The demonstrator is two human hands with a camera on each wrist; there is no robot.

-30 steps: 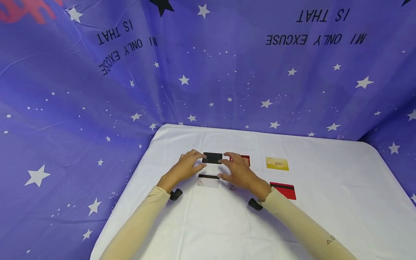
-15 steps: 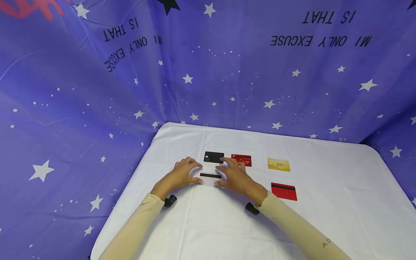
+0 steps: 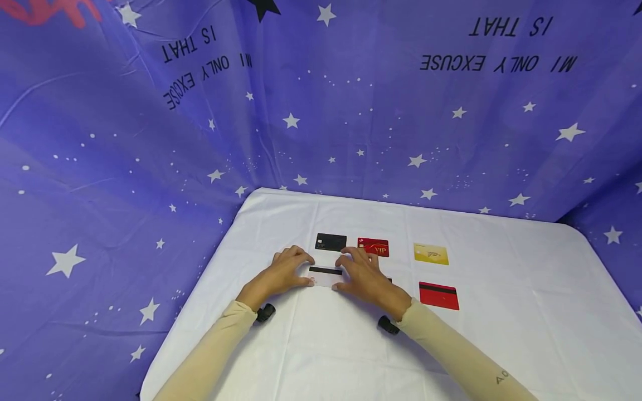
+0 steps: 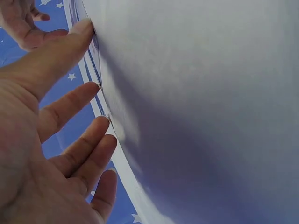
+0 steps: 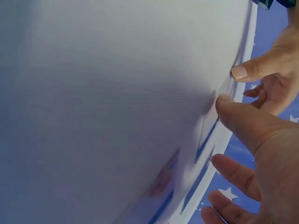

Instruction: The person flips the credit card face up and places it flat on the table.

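Observation:
A white card with a black stripe [image 3: 323, 279] lies flat on the white tablecloth between my hands. My left hand [image 3: 281, 273] is at its left edge, thumb near the lower corner and fingertips near the upper one. At the right edge my right hand [image 3: 366, 278] has its thumb and fingertips close to the corners. In the left wrist view the left fingers [image 4: 70, 109] are spread and fairly straight. Just beyond the hands lie a black VIP card [image 3: 331, 241] and a red VIP card [image 3: 373, 247]. Another card is mostly hidden beneath my right hand.
To the right, a yellow card [image 3: 431, 254] lies in the far row and a red card with a black stripe [image 3: 438, 296] in the near row. A purple star-printed curtain [image 3: 321, 128] surrounds the table's far and left sides.
Both hands have come back toward the body from the black card to the white striped card. The black card and the red VIP card now show more fully.

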